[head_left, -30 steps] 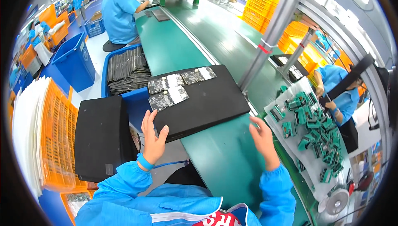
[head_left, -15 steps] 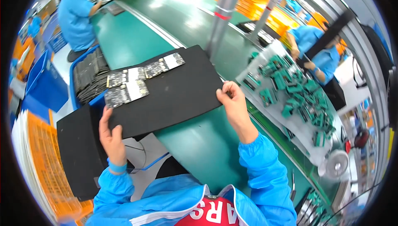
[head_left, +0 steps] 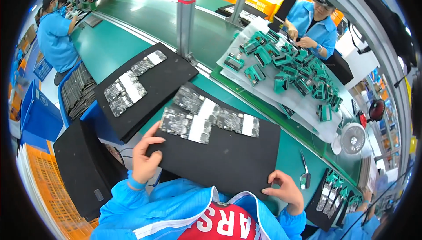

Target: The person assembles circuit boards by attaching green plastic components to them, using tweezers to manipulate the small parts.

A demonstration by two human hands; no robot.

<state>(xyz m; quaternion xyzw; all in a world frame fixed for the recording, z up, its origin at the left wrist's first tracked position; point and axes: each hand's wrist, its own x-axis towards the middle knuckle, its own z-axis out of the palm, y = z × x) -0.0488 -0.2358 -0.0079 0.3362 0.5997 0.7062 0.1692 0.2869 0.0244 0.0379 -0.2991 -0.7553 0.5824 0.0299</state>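
A thin black foam sheet (head_left: 220, 165) is held flat in front of my body. Its near-left edge is in my left hand (head_left: 146, 158), thumb over the top and fingers spread along the side. My right hand (head_left: 285, 188) pinches the lower right corner between thumb and fingers. Several circuit boards (head_left: 187, 119) with white strips across them lie on the sheet's far half. Beyond it, to the left, a stack of black sheets (head_left: 162, 64) rests on the green bench (head_left: 116, 42), with more circuit boards (head_left: 125, 92) on top.
A blue bin (head_left: 63, 101) of dark boards stands left, beside black folded sheets (head_left: 81, 165) and an orange crate (head_left: 41, 169). Green clamp-like fixtures (head_left: 285, 70) pile up on the right, near a small fan (head_left: 353, 138). A co-worker (head_left: 314, 24) handles something behind them.
The held sheet has come off the stack, toward me and to the right. The stack with another set of boards now shows. The view has turned right.
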